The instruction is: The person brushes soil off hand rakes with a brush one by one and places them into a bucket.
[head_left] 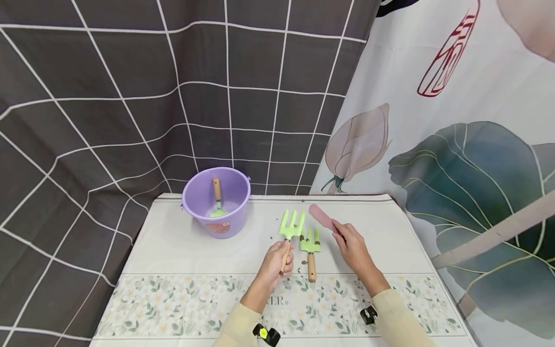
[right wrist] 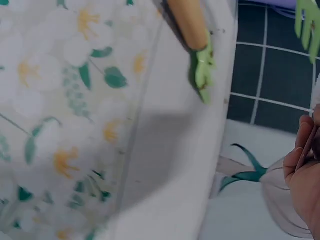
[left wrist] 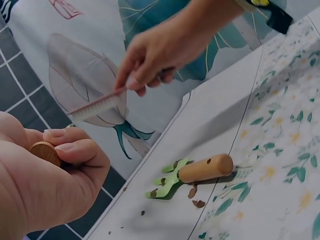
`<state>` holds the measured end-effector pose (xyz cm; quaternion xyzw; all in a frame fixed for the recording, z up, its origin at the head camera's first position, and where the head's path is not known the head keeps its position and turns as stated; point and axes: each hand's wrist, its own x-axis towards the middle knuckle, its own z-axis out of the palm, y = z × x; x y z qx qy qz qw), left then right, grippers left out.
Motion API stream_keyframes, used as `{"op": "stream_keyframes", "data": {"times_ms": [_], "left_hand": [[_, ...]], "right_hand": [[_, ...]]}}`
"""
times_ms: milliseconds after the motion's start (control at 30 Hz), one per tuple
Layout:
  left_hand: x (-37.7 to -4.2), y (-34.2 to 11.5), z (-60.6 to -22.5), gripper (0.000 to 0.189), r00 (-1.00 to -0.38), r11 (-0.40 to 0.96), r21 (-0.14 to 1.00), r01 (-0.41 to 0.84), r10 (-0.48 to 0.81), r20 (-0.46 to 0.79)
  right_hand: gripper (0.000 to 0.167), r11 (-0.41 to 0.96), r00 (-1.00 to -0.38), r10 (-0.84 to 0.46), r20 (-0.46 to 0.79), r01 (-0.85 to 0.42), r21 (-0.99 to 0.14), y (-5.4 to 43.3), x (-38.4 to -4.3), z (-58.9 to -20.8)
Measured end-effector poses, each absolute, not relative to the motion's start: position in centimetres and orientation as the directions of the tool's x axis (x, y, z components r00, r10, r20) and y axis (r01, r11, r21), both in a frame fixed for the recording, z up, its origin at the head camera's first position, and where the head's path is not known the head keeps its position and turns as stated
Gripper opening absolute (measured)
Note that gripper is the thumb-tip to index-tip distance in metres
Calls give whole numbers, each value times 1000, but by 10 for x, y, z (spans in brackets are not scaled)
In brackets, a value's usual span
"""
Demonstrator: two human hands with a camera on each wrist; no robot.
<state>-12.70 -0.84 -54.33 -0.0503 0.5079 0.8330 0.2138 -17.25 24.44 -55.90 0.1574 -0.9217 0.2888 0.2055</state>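
Observation:
My left hand [head_left: 276, 260] grips the wooden handle of a green garden fork [head_left: 292, 231], tines up and away from me. The butt of that handle shows in my fist [left wrist: 82, 172] in the left wrist view. With my right hand [head_left: 355, 248] I hold a pink brush [head_left: 322, 217], its pale bristles facing down in the left wrist view. Between my hands a second green garden fork [head_left: 311, 267] lies on the table, brown bits on its tines; in the right wrist view its wooden handle [right wrist: 189, 22] appears at the top.
A purple bucket [head_left: 242, 219] stands at the back left, holding a green tool with a wooden handle [head_left: 217, 189]. Small brown crumbs [left wrist: 199, 204] lie around the fork on the white table [head_left: 165, 241]. Curtains hang behind the table and at its right side.

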Motion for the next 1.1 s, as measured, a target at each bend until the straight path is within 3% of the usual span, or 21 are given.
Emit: {"op": "stream_keyframes", "data": {"times_ms": [267, 500, 767, 1100], "left_hand": [[-132, -5, -544, 23, -931, -240, 912, -334, 234, -279], [-135, 0, -542, 20, -944, -158, 942, -296, 197, -264], [-135, 5, -544, 18, -939, -160, 936, -314, 199, -281], [-135, 6, -546, 16, -944, -153, 941, -303, 188, -273]], "right_hand": [[39, 757, -812, -354, 464, -540, -367, 238, -171, -526], [35, 756, -806, -491, 332, -583, -297, 230, -176, -508], [32, 811, -841, -467, 274, -530, -247, 236, -192, -509], [35, 814, -870, -420, 258, -487, -317, 236, -199, -504]]}}
